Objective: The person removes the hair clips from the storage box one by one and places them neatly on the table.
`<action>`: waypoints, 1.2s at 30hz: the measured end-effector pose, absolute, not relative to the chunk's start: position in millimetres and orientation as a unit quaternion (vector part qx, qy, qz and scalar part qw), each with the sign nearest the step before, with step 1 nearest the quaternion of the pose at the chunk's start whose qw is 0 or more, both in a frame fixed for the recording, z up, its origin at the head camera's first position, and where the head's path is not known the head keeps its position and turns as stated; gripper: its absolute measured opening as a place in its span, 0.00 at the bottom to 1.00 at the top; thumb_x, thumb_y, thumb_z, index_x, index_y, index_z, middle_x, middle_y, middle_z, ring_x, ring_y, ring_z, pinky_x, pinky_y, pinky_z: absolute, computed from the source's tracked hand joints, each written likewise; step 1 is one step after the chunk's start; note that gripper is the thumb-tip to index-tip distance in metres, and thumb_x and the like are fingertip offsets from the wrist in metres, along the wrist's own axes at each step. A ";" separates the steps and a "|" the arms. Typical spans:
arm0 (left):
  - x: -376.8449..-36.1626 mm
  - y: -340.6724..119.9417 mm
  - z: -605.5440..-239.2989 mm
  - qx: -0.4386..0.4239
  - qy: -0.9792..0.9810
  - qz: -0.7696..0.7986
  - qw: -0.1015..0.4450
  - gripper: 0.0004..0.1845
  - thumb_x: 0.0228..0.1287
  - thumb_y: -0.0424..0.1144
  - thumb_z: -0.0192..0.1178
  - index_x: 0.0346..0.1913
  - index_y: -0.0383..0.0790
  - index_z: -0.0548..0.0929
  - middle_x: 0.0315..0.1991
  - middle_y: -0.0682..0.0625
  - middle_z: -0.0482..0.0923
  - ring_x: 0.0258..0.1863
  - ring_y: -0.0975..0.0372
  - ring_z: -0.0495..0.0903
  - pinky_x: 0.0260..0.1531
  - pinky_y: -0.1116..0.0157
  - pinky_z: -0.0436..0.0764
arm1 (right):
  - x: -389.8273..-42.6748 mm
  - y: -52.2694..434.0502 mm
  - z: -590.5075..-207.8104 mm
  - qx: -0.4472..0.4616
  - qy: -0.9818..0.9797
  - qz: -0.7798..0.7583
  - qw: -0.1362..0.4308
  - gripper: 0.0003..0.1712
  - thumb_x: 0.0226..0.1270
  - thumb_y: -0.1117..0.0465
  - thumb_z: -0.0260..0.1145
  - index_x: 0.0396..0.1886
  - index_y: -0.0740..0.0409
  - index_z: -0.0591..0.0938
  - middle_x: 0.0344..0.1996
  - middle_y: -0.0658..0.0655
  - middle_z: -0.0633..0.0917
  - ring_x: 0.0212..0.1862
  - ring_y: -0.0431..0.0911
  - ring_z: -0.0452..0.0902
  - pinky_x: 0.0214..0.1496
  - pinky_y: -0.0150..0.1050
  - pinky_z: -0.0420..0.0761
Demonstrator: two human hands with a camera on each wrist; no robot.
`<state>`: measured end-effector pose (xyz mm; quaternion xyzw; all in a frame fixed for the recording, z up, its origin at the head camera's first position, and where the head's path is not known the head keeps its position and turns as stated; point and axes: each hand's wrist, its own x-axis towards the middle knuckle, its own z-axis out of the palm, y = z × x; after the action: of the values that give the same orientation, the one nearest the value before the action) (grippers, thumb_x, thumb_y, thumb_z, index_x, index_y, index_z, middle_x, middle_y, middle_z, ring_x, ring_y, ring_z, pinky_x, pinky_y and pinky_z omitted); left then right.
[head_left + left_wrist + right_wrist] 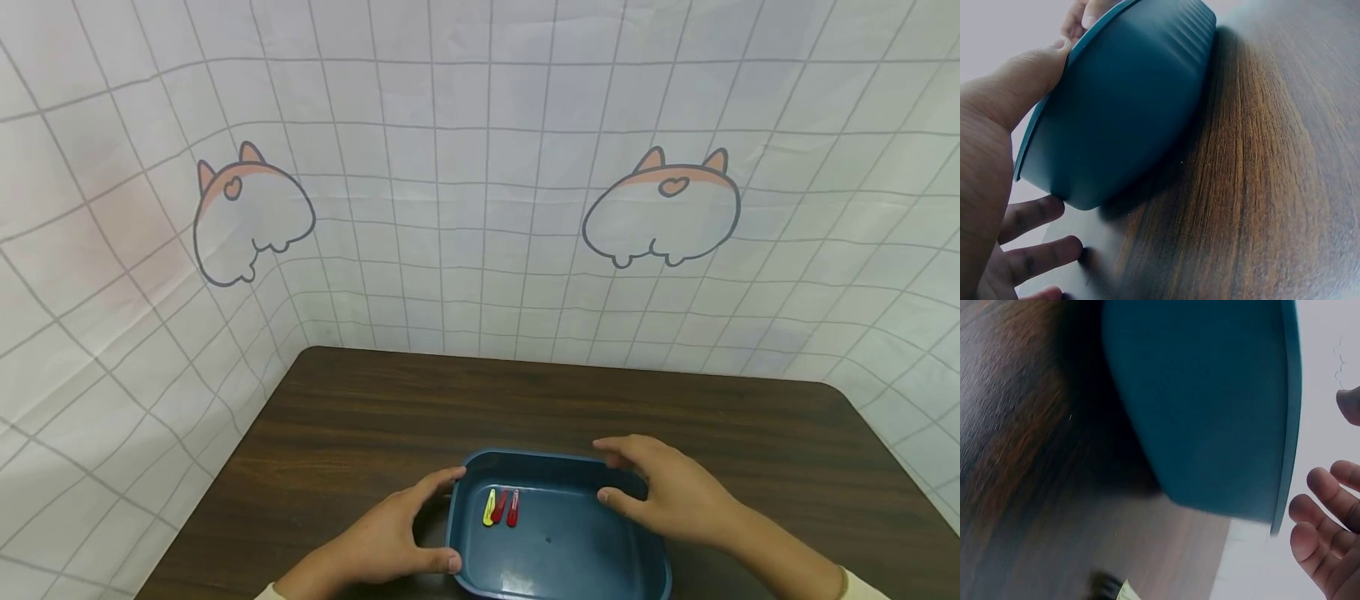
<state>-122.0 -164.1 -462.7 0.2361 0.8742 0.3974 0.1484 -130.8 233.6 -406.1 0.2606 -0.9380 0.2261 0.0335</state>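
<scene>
A dark blue plastic tray (555, 463) with raised walls sits on the table near its front. Inside, toward the left, lie a yellow hair clip (489, 507) and two red hair clips (513, 508), side by side. My left hand (393, 529) spans the tray's left end, thumb and index finger touching its rim with the fingers spread. In the left wrist view the thumb (1041, 69) rests on the rim. My right hand (675, 492) hovers over the tray's right end, fingers loosely bent and holding nothing; the right wrist view shows its fingertips apart from the rim.
The dark wood-grain table (375, 400) extends behind and to both sides of the tray. A white gridded cloth (450, 208) with cartoon animal drawings hangs behind the table and along its sides. A small pale yellow tip (1126, 591) at the right wrist view's bottom is unclear.
</scene>
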 end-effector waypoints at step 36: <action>-123.8 -159.6 -463.1 0.237 0.866 0.411 0.155 0.50 0.57 0.60 0.74 0.79 0.64 0.58 0.70 0.55 0.71 0.66 0.52 0.73 0.63 0.33 0.66 | -138.5 192.0 -417.3 0.313 -0.924 0.219 -0.007 0.32 0.67 0.37 0.70 0.65 0.46 0.80 0.46 0.40 0.83 0.48 0.38 0.79 0.50 0.46 0.83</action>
<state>-123.8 -159.6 -463.1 0.2371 0.8664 0.4114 0.1546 -138.5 192.0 -417.3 0.3126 -0.9243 0.2191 -0.0065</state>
